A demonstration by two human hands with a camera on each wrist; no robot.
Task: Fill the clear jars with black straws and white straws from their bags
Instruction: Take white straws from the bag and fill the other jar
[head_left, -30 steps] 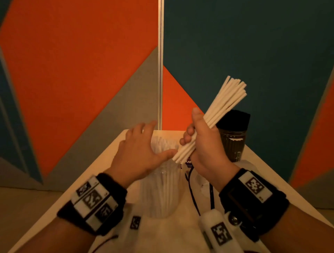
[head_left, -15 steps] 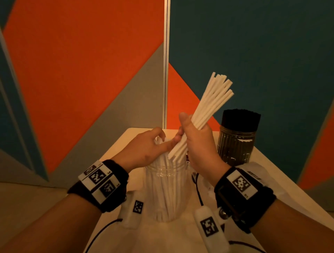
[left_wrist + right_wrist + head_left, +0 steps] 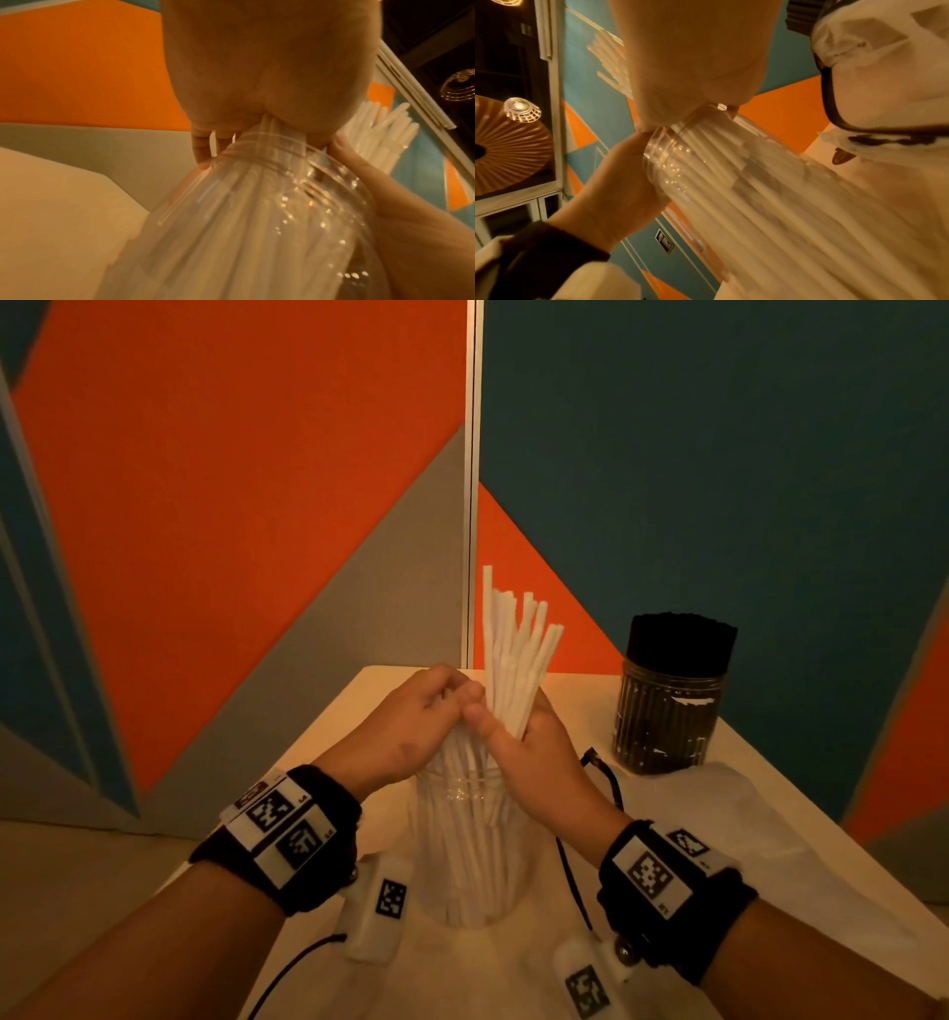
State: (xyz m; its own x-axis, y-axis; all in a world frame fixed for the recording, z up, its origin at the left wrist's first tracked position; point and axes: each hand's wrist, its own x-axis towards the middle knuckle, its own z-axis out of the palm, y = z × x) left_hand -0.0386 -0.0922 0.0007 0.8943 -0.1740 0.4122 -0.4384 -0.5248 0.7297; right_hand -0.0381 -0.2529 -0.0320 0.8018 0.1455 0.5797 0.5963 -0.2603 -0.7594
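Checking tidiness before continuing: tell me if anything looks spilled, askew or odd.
Nothing looks spilled. The right hand holds a bunch of white straws upright over the clear jar; the left hand is at its mouth. The jar of black straws stands upright.

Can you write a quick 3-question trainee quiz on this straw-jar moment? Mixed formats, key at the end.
1. True or false: the right hand grips a bundle of white straws standing nearly upright over the near clear jar.
2. Multiple choice: where is the left hand? A) flat on the table B) at the mouth of the near clear jar, against the straws already in it C) on the far jar
3. Fill in: the far jar is packed with ____ straws.

Key: 1 true; 2 B; 3 black
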